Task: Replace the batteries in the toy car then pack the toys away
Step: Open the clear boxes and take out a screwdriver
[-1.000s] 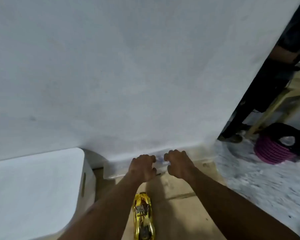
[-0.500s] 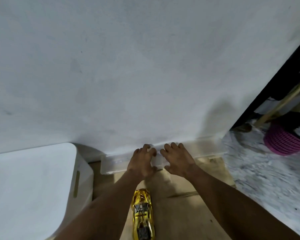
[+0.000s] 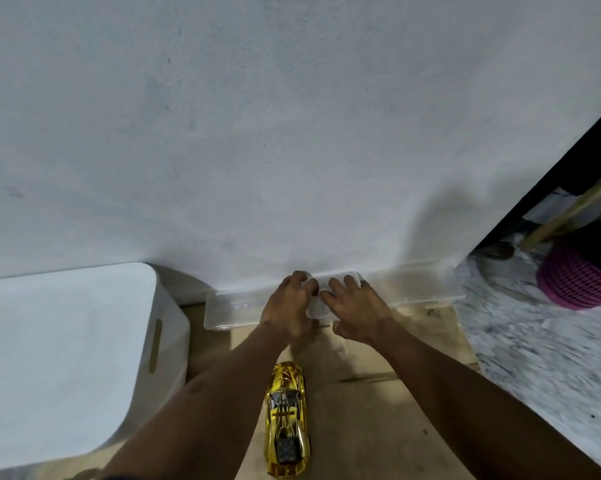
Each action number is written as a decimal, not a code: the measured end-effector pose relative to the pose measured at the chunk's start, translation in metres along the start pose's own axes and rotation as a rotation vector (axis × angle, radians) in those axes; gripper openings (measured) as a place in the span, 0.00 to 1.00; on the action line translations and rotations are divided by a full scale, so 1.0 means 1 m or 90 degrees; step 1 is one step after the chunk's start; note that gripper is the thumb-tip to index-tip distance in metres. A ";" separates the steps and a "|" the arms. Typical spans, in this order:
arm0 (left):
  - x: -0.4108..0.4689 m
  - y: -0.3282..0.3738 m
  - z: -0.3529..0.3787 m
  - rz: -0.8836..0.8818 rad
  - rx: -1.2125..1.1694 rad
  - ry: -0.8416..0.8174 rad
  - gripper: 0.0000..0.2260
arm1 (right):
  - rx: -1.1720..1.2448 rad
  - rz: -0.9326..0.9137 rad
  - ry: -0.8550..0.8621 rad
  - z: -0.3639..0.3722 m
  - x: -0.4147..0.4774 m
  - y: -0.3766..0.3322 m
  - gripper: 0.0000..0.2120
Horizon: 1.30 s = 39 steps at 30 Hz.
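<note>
A clear plastic box (image 3: 236, 310) lies on the floor against the foot of the white wall. Both my hands are on the middle of its front. My left hand (image 3: 290, 306) curls its fingers over the box's top edge. My right hand (image 3: 356, 310) lays its fingers over the top, with the thumb at the front edge. A shiny gold toy car (image 3: 285, 420) stands on the tan floor panel between my forearms, nose toward the box. What the box holds cannot be made out.
A white bin (image 3: 67, 358) with a slot handle stands close on the left. The white wall (image 3: 292, 133) fills the view ahead. On the right, past the wall's end, are a marbled floor (image 3: 534, 358), a pink mesh basket (image 3: 576, 271) and wooden furniture legs.
My left fingers have gone from lying flat on the box top to curled over its edge. My right hand has taken hold of the front edge. The car has not moved.
</note>
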<state>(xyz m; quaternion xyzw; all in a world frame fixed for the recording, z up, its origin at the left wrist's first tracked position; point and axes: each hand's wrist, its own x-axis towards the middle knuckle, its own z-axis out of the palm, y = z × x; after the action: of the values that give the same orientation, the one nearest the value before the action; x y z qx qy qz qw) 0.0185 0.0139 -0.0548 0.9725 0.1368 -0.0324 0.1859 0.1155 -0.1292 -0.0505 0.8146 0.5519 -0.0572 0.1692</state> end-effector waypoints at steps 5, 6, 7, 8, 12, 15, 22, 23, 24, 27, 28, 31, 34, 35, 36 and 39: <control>0.002 0.000 0.003 -0.013 -0.013 0.002 0.30 | -0.059 -0.038 -0.049 -0.012 -0.002 -0.003 0.26; 0.003 -0.001 0.004 -0.016 -0.016 0.001 0.30 | -0.077 -0.053 -0.053 -0.017 -0.001 -0.005 0.25; 0.003 -0.001 0.005 -0.018 -0.020 0.000 0.29 | -0.091 -0.069 -0.053 -0.023 0.000 -0.007 0.24; 0.004 -0.002 0.005 -0.018 -0.024 -0.001 0.29 | -0.103 -0.079 -0.051 -0.029 0.000 -0.009 0.23; 0.005 -0.004 0.005 -0.009 -0.033 -0.002 0.28 | -0.175 -0.067 -0.053 -0.047 -0.002 -0.021 0.22; 0.004 -0.003 0.005 -0.009 -0.041 0.006 0.29 | -0.180 -0.026 -0.069 -0.048 -0.003 -0.029 0.23; 0.001 -0.002 0.007 -0.020 -0.053 0.025 0.30 | -0.137 0.002 -0.094 -0.036 0.002 -0.029 0.27; 0.002 -0.003 0.008 -0.021 -0.055 0.026 0.30 | -0.141 0.001 -0.092 -0.035 0.000 -0.028 0.27; 0.002 -0.003 0.008 -0.022 -0.056 0.026 0.30 | -0.143 -0.003 -0.084 -0.034 -0.001 -0.027 0.26; 0.002 -0.005 0.011 -0.023 -0.066 0.031 0.31 | -0.172 -0.024 -0.044 -0.028 -0.001 -0.023 0.26; 0.002 -0.006 0.012 -0.022 -0.071 0.032 0.31 | -0.177 -0.029 -0.034 -0.027 -0.001 -0.022 0.27; 0.004 -0.009 0.012 -0.015 -0.076 0.033 0.30 | -0.189 -0.055 0.003 -0.021 -0.001 -0.018 0.27; 0.005 -0.014 0.012 -0.004 -0.080 0.042 0.30 | -0.153 -0.056 0.016 -0.009 0.001 -0.009 0.28; 0.005 -0.016 0.014 0.002 -0.083 0.046 0.30 | -0.134 -0.061 0.024 -0.003 0.001 -0.007 0.28; 0.004 -0.017 0.016 0.008 -0.089 0.051 0.30 | -0.122 -0.060 0.033 0.002 0.002 -0.007 0.28; 0.001 -0.014 0.020 0.003 -0.112 0.075 0.30 | -0.085 -0.049 0.014 0.001 0.003 -0.015 0.24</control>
<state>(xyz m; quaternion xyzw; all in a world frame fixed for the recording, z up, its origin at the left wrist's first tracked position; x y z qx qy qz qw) 0.0151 0.0193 -0.0788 0.9530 0.1476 0.0371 0.2621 0.1032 -0.1219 -0.0559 0.7804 0.5870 -0.0177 0.2146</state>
